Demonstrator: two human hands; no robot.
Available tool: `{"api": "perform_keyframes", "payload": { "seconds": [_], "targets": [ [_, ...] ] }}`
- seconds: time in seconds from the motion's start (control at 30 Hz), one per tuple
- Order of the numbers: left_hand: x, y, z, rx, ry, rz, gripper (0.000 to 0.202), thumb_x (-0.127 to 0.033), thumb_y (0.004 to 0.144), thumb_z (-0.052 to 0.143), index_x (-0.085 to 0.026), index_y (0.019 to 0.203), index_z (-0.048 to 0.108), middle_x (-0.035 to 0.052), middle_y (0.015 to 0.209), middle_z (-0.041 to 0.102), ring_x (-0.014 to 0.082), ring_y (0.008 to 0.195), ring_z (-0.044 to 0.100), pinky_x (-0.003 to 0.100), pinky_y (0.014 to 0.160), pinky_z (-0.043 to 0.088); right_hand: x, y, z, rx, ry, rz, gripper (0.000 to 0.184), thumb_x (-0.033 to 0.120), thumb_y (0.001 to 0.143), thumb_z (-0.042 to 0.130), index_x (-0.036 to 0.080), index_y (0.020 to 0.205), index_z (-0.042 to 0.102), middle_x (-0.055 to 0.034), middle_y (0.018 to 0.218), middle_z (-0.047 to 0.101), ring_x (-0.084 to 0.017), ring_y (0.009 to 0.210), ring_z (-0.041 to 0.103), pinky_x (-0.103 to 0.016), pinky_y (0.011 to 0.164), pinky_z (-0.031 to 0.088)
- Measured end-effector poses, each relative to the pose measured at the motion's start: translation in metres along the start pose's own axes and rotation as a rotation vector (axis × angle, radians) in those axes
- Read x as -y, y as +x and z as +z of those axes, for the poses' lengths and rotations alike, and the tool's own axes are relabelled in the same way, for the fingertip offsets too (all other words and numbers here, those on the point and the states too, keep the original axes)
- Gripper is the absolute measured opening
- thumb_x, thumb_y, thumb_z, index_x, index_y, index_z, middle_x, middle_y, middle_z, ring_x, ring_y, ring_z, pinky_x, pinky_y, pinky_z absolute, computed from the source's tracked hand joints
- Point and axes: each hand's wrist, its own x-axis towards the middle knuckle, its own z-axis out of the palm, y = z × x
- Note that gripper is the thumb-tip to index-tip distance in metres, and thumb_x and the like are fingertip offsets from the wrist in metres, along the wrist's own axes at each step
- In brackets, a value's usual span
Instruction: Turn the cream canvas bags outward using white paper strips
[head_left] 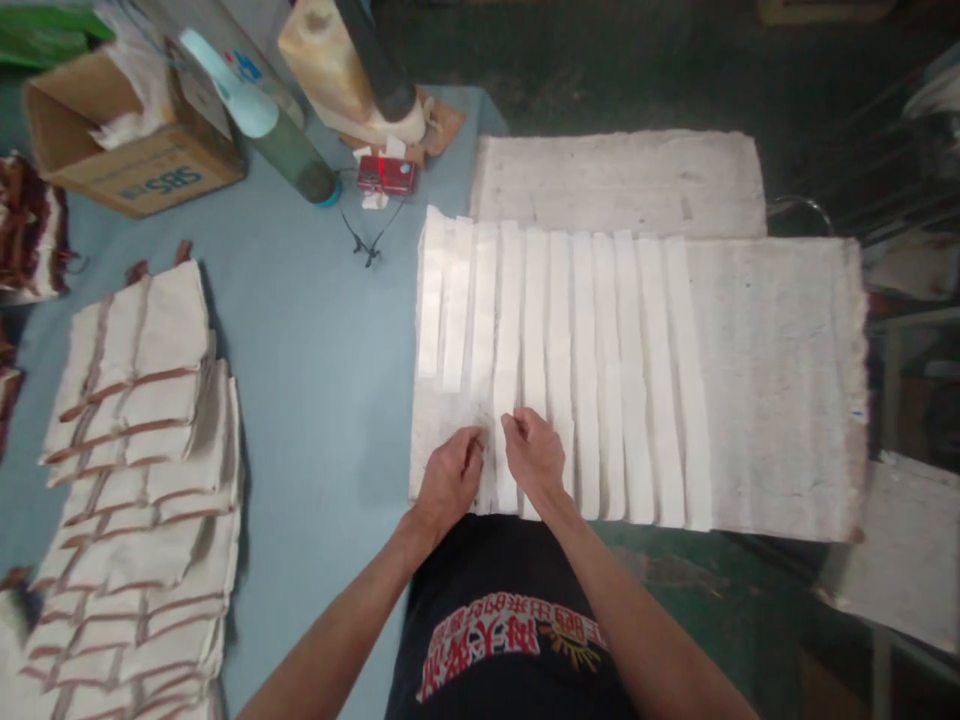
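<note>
A row of long white strips lies side by side across a pale cloth-covered board in front of me. My left hand is closed, fingertips pinched, over the bare lower left part of the board, beside the lower end of the third strip from the left. Close to its right, my right hand is also closed, thumb against bent fingers, above the lower parts of the fourth and fifth strips. What the fingertips hold, if anything, is too small to make out. The two leftmost strips end higher than the others.
Stacked cream fabric pieces with brown edging lie on the blue-grey table at left. Toward the back are a cardboard box, a green bottle, a red device and a yellowed container. Another padded board lies behind.
</note>
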Motion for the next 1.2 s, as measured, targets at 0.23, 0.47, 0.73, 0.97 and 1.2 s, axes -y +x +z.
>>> {"api": "perform_keyframes", "payload": {
  "seconds": [0.23,0.47,0.73,0.97,1.2],
  "targets": [
    [-0.006,0.002,0.016,0.036,-0.025,-0.067,0.028,-0.010,0.093,0.048,-0.019,0.115,0.062,0.0099,0.106,0.070,0.0241,0.098,0.070,0.038,0.093,0.059,-0.019,0.004,-0.005,0.057,0.248,0.001,0.027,0.041,0.103,0.063,0.014,0.101,0.067,-0.0015,0.091,0.069,-0.014,0.074,0.066,-0.031,0.069,0.058],
    [-0.012,0.001,0.019,0.038,-0.048,-0.141,0.020,-0.015,0.102,0.054,-0.014,0.119,0.064,0.0084,0.110,0.071,0.0216,0.100,0.070,0.043,0.094,0.058,-0.007,0.016,-0.016,0.145,0.564,0.021,0.038,0.054,0.099,0.060,0.017,0.097,0.064,-0.0014,0.085,0.069,-0.015,0.072,0.066,-0.030,0.065,0.056],
    [-0.014,0.001,0.019,0.011,-0.110,-0.171,0.015,-0.018,0.101,0.057,-0.015,0.111,0.068,0.0074,0.105,0.072,0.0207,0.096,0.070,0.041,0.091,0.059,0.002,0.019,-0.036,0.217,0.706,0.039,0.040,0.056,0.075,0.080,0.021,0.084,0.065,-0.0014,0.078,0.071,-0.022,0.083,0.070,-0.032,0.071,0.059],
    [-0.014,-0.003,0.017,-0.078,-0.215,-0.173,0.023,-0.014,0.097,0.053,-0.019,0.110,0.071,0.0076,0.098,0.076,0.0214,0.090,0.071,0.037,0.090,0.058,0.001,0.028,-0.034,0.260,0.836,0.044,0.042,0.059,0.079,0.077,0.020,0.078,0.062,-0.0023,0.078,0.070,-0.019,0.081,0.069,-0.036,0.079,0.058],
    [-0.002,0.006,0.022,-0.117,-0.282,-0.263,0.022,-0.020,0.102,0.056,-0.013,0.083,0.065,-0.0025,0.068,0.066,0.0109,0.056,0.062,0.024,0.057,0.053,0.005,0.027,-0.039,0.248,0.842,0.081,0.042,0.054,0.091,0.069,0.020,0.074,0.053,0.0085,0.060,0.050,-0.008,0.046,0.043,-0.022,0.049,0.043]
  ]
}}
